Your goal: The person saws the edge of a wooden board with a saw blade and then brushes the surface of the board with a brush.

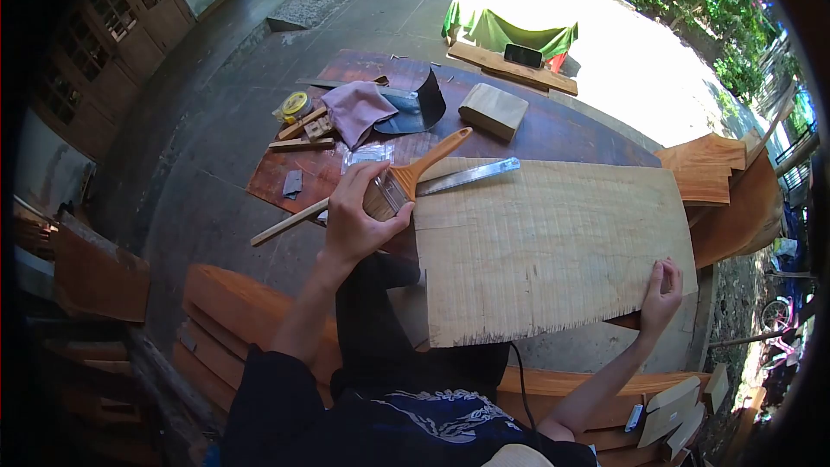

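Observation:
My left hand (359, 212) is closed around a wide paintbrush (406, 177) by its metal band. The brush's orange handle points up and right, over the left edge of a large pale wooden board (553, 246). My right hand (661, 296) lies at the board's lower right edge, with its fingers curled together. Whether anything is pinched in them cannot be made out. A flat silvery strip (471, 175) rests on the board's top left edge, just right of the brush. A thin wooden stick (290, 223) sticks out left of my left hand.
On the reddish-brown table (579, 132) are a wooden block (494, 111), a mauve cloth (359, 110), a dark curved sheet (419, 108) and a yellow tape roll (296, 105). A phone (523, 55) leans on a plank (475, 60) beyond. Wooden pieces (705, 169) stand at right.

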`<state>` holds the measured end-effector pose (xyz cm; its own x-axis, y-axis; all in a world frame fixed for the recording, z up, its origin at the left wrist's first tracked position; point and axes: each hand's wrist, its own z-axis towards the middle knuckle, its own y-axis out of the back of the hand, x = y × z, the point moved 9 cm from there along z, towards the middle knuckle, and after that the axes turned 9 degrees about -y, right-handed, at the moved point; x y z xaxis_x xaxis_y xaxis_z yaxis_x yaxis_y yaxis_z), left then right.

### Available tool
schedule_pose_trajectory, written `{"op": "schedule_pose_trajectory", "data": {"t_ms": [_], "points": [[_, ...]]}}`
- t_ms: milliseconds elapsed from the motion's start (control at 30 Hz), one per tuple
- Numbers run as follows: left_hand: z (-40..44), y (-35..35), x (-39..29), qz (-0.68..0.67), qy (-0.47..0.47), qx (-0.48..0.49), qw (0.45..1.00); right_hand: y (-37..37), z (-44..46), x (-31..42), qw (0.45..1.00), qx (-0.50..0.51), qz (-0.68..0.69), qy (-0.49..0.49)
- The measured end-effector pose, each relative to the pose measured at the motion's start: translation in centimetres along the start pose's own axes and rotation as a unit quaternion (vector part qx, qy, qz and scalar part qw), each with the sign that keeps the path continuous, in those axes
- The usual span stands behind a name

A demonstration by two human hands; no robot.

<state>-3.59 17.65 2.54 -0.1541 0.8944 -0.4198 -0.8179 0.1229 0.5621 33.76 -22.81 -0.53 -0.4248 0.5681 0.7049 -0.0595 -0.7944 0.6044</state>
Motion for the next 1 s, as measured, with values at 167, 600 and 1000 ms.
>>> {"op": "schedule_pose_trajectory", "data": {"t_ms": [167, 600, 1000], "points": [[0.2, 0.1, 1.4, 0.067, 0.06, -0.051, 0.995, -0.2, -0.3, 0.1, 1.0, 0.006, 0.018, 0.01], [0.9, 1.7, 0.8, -0.152, 0.073, 0.004, 0.986, -0.1, -0.3, -0.1, 1.0, 0.002, 0.019, 0.002], [2.3, -1.8, 0.5, -0.048, 0.059, 0.301, 0.95, 0.0, -0.4, 0.1, 1.0, -0.005, 0.026, -0.001]]}}
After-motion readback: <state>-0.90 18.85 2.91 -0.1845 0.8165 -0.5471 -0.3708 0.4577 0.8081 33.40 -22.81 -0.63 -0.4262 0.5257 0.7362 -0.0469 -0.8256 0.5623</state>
